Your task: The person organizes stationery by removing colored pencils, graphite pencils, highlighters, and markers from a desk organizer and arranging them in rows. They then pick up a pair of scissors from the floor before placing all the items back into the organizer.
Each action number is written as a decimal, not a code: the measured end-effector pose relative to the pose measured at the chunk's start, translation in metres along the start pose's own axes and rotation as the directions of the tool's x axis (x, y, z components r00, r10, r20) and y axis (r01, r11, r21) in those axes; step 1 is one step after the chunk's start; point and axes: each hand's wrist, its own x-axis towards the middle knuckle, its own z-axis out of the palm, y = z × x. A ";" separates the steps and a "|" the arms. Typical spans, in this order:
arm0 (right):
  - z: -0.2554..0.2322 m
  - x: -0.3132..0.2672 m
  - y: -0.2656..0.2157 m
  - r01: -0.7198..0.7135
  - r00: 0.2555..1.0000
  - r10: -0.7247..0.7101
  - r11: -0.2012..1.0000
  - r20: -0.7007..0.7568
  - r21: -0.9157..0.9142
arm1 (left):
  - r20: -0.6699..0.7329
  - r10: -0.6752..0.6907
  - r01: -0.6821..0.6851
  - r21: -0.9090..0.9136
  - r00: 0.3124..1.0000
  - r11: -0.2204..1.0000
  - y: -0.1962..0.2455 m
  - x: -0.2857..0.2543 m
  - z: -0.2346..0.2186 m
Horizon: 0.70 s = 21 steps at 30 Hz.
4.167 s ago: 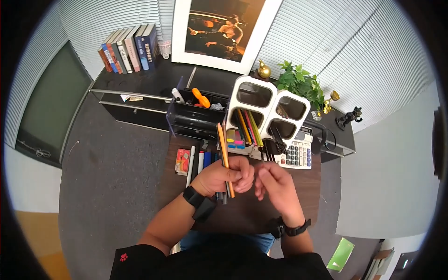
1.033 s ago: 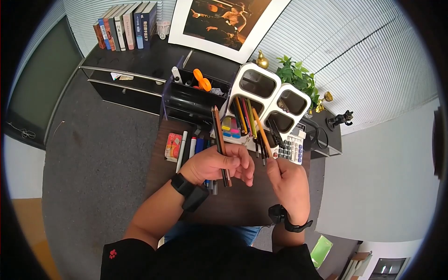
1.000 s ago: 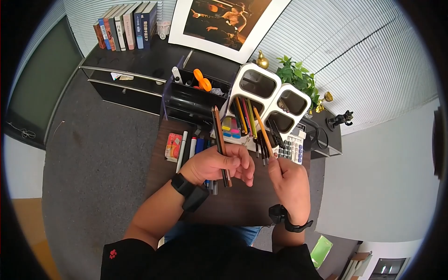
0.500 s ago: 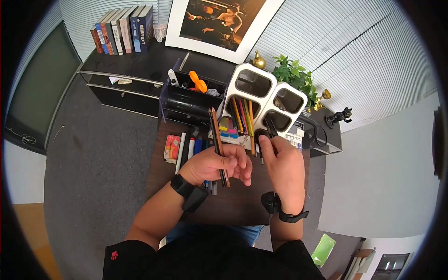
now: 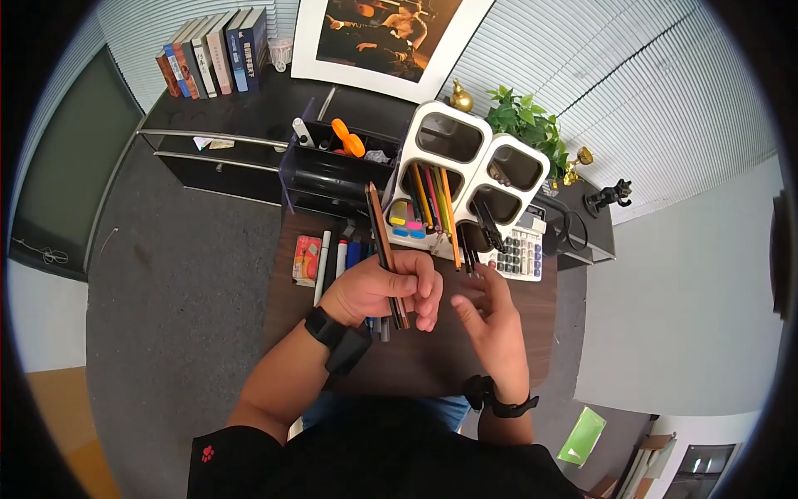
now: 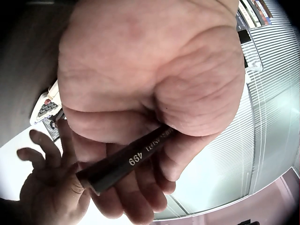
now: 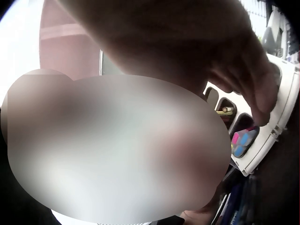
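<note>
My left hand [image 5: 370, 287] grips a black pencil and a brown pencil [image 5: 379, 218], their points up and away from me. A dark pencil end [image 6: 123, 164] printed "499" sticks out below the palm in the left wrist view. To its right, my right hand [image 5: 497, 337] has its fingers spread and relaxed, holding nothing, just in front of the white pen organizer [image 5: 467, 170]. Coloured pencils [image 5: 432, 198] lean in one compartment, an orange pencil [image 5: 451, 220] among them. Highlighters [image 5: 406, 220] fill the front left compartment. Black pens [image 5: 488, 223] stand at the right.
A calculator [image 5: 524, 256] lies right of the organizer. Markers [image 5: 322, 266] and a red-orange packet [image 5: 307, 259] lie on the brown table [image 5: 349, 366], left of my left hand. Behind stands a black desk holder [image 5: 341, 179] with orange-handled scissors [image 5: 347, 140].
My right hand has put the orange pencil in with the coloured pencils, let it go and drawn back toward me. Earlier, my left hand held that pencil too.
</note>
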 end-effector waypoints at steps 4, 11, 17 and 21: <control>0.010 0.008 -0.002 0.133 0.990 -0.126 0.986 -0.068 0.101 | -0.024 -0.001 0.001 0.021 1.000 1.000 0.002 0.000 0.001; 0.022 0.032 0.005 0.375 0.916 -0.376 0.926 -0.139 -0.032 | -0.032 -0.013 0.014 0.026 0.999 1.000 0.003 0.000 0.005; 0.022 0.041 -0.014 0.486 0.804 -0.522 0.853 -0.284 -0.192 | -0.040 -0.016 0.017 0.028 0.999 0.999 0.003 0.000 0.005; 0.023 0.053 -0.018 0.507 0.770 -0.592 0.794 -0.239 -0.335 | -0.050 -0.006 0.006 0.006 0.999 1.000 0.003 0.000 0.007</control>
